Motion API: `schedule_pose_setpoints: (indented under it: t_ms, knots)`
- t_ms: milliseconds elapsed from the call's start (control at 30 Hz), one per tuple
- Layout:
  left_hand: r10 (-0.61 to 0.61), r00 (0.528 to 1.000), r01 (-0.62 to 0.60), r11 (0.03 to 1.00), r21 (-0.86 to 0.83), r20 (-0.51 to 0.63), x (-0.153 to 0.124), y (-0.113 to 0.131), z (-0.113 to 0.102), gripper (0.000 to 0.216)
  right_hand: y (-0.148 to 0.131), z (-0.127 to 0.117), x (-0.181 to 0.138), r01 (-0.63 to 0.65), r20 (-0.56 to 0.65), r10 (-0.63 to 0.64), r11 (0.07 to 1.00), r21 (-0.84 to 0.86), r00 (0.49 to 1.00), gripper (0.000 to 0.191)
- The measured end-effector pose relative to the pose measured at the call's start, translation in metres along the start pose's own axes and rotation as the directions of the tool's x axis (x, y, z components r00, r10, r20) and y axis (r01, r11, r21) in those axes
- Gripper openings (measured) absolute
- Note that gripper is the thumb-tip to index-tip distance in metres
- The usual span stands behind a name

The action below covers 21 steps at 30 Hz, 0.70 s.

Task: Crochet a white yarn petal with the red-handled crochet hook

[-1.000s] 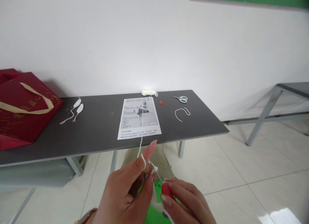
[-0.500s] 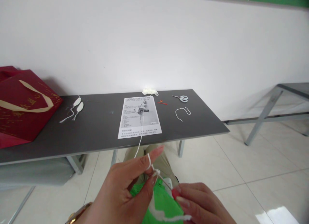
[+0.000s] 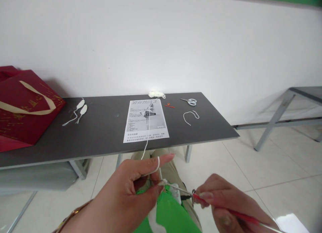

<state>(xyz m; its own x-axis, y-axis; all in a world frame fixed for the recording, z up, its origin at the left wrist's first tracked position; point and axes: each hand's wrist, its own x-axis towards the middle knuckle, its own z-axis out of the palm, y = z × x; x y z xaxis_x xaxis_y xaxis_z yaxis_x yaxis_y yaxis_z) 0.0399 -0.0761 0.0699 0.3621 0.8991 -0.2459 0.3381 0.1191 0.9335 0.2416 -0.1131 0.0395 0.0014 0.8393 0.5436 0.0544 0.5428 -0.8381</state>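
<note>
Between the thumb and fingers of my left hand (image 3: 130, 189) is a small piece of white crochet work (image 3: 164, 182). White yarn (image 3: 148, 129) loops over the raised index finger and runs back across the table. My right hand (image 3: 223, 201) grips a crochet hook (image 3: 241, 215) by its red handle. The hook's thin metal shaft reaches left to the white stitches; its tip is hidden there. Below both hands, green fabric (image 3: 173, 213) lies over my lap, with a white yarn tail (image 3: 153, 221) hanging in front of it.
On the dark table (image 3: 105, 132) lie a printed sheet (image 3: 137, 125), a white yarn bundle (image 3: 156, 94), scissors (image 3: 191, 101), a yarn scrap (image 3: 185, 118), a small red stick (image 3: 169, 106) and two white crocheted pieces (image 3: 82, 107). A red gift bag (image 3: 32, 122) stands at left.
My right hand has moved right, away from my left hand, so more of the hook's shaft and red handle shows. The yarn tail now hangs farther left. My left hand stays nearly in place.
</note>
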Motion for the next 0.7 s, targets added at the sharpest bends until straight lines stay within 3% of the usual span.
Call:
schedule_pose_setpoints:
  t_ms: [167, 467, 600, 700]
  knots:
    - [-0.013, 0.999, 0.011, 0.999, 0.043, 0.042, 0.004, 0.007, -0.001, 0.022, 0.001, -0.004, 0.005, -0.147, 0.009, 0.148, 0.977, 0.156, 0.989, 0.012]
    - [-0.082, 0.987, 0.083, 0.997, -0.001, 0.138, 0.007, 0.003, -0.003, 0.016, 0.006, -0.009, 0.012, -0.320, 0.009, 0.342, 0.870, 0.374, 0.940, 0.009]
    - [-0.081, 0.993, 0.083, 0.996, -0.020, 0.082, 0.012, 0.001, 0.000, 0.020, 0.018, -0.009, 0.015, -0.452, 0.076, 0.476, 0.757, 0.472, 0.876, 0.011]
    - [-0.069, 0.993, 0.078, 0.992, -0.099, 0.092, 0.015, -0.002, 0.004, 0.042, 0.030, -0.003, 0.015, -0.544, 0.120, 0.596, 0.609, 0.577, 0.794, 0.013]
